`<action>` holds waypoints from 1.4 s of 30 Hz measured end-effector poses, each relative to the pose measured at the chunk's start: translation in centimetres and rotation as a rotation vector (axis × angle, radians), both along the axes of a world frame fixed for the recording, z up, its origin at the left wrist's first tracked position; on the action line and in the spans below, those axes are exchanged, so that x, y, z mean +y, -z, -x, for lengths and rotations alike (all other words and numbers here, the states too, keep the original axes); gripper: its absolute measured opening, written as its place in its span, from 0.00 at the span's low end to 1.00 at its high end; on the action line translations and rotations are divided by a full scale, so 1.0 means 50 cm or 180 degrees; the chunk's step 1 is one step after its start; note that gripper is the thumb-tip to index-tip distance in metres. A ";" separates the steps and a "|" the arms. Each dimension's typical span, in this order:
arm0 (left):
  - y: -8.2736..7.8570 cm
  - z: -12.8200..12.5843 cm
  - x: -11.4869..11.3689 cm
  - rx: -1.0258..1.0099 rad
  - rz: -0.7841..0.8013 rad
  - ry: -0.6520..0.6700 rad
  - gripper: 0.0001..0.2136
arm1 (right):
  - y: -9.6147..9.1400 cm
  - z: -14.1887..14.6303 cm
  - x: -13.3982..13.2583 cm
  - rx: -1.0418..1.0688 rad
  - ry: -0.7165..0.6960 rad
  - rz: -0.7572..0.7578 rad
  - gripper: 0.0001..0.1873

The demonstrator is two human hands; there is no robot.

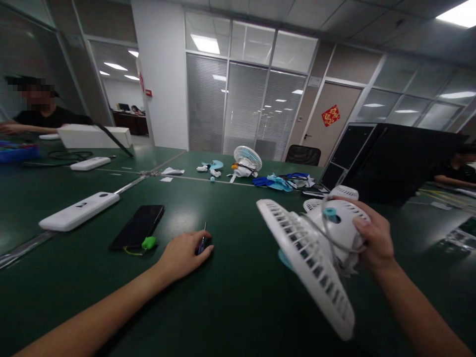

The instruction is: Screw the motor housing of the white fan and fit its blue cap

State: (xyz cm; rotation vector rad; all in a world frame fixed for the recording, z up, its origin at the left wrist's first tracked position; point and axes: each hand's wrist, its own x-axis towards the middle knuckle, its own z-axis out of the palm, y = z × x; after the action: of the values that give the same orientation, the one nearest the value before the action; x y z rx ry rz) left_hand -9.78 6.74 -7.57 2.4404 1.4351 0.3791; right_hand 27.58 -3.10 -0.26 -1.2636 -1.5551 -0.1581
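My left hand rests on the green table with its fingers closed around a small screwdriver, whose thin metal shaft points away from me. On the right, my right hand grips a white electric fan by its motor housing, tilted and raised above the table. A light-blue knob sticks out of the housing, and a pale cord loops across it. The fan's grille faces down and to the left. Left of my left hand lies a black phone with a green charm.
A second white fan stands farther back, near light-blue and white parts and blue gloves. A large black case is at the right. White power strips lie left. One person sits far left, another far right.
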 end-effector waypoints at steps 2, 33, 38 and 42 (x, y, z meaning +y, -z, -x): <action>-0.001 0.000 0.002 -0.0063 0.0037 0.0004 0.24 | -0.010 0.035 0.001 -0.0294 -0.0332 -0.0040 0.24; -0.001 0.000 -0.006 -0.0086 -0.0026 0.0076 0.28 | 0.118 -0.223 -0.037 -0.0934 0.1508 0.1590 0.34; -0.004 -0.005 -0.006 -0.0073 -0.0056 0.0057 0.28 | 0.203 -0.291 -0.049 -0.1146 0.1222 0.2216 0.31; -0.005 -0.005 -0.006 -0.0063 -0.0068 0.0048 0.28 | 0.233 -0.283 -0.038 -0.1248 0.1134 0.2269 0.30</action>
State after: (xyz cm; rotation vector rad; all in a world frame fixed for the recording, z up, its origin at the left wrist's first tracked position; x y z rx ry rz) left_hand -9.51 6.42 -7.34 2.4559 1.4107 0.4164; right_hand 41.71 -5.00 -11.91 -2.1759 -1.7739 -0.0793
